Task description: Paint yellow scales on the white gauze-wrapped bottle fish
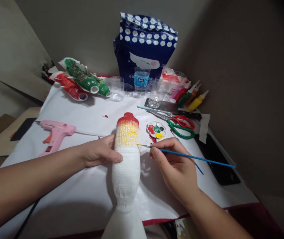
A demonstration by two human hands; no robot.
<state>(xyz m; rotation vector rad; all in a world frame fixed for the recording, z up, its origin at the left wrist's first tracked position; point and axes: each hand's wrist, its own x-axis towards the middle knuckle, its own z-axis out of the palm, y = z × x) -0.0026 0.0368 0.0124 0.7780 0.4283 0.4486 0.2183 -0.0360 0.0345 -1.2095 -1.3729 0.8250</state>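
Observation:
My left hand (104,151) is wrapped round a white fish-shaped craft piece (126,176), its thumb on top and its fingers hidden behind. The far end of the piece is red, followed by a band of yellow dabs; the nearer body and flared tail are white. Between thumb and fingers my right hand (174,162) pinches a blue-handled paintbrush (196,156). Its yellow-tinted tip is at the right edge of the yellow band. A flower-shaped palette (156,129) with red, green, yellow and black paint lies just beyond my right hand.
Left lies a pink glue gun (57,131). Scissors with green handles (181,129) and red handles (183,120) lie right, near a black phone-like slab (219,166). At the back are painted fish (81,78), plastic cups (117,88), paint bottles (197,102) and a blue bag (144,49).

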